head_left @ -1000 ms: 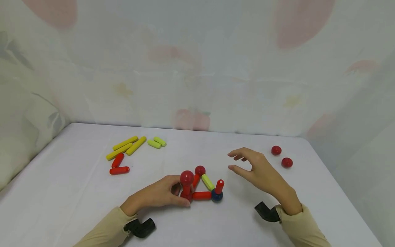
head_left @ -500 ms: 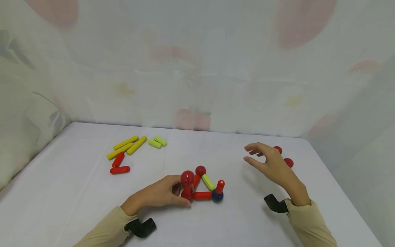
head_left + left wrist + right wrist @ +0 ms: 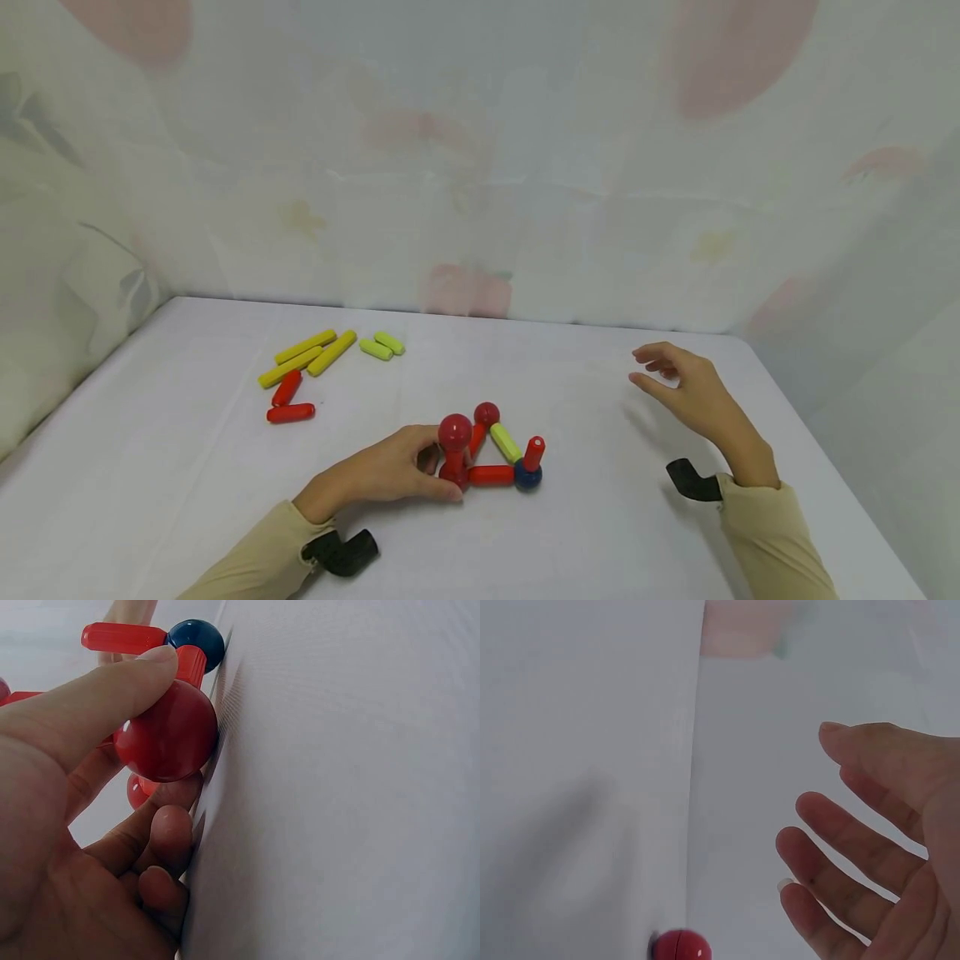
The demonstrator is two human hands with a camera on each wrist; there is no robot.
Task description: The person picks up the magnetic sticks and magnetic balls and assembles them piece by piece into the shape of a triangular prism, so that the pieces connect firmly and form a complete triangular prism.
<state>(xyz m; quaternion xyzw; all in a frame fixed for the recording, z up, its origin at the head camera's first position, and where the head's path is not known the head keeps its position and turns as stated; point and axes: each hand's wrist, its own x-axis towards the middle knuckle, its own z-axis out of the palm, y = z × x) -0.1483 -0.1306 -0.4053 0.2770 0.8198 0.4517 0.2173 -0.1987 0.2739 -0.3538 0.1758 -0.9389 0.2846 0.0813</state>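
Note:
A small triangular frame of magnetic sticks and balls lies at the middle of the table. Red sticks [image 3: 491, 476] and a pale green stick [image 3: 506, 442] join its balls. My left hand [image 3: 378, 468] grips the red corner ball [image 3: 169, 733], thumb on one side and fingers on the other. From that ball rises a red stick topped by another red ball [image 3: 454, 432]. The blue ball [image 3: 527, 475] at the right corner bears an upright red stick [image 3: 533, 452]. My right hand [image 3: 693, 392] hovers at the right, fingers loosely bent around nothing. In the right wrist view, a red ball [image 3: 681, 945] lies below it.
Three yellow sticks [image 3: 332, 353], two short green sticks [image 3: 389, 342] and two red sticks [image 3: 291, 412] lie at the back left. A patterned cloth [image 3: 465, 167] hangs behind the table [image 3: 570, 550].
My right hand has moved right and slightly away from me, now hiding the two loose red balls in the head view. The left hand and the frame have stayed put.

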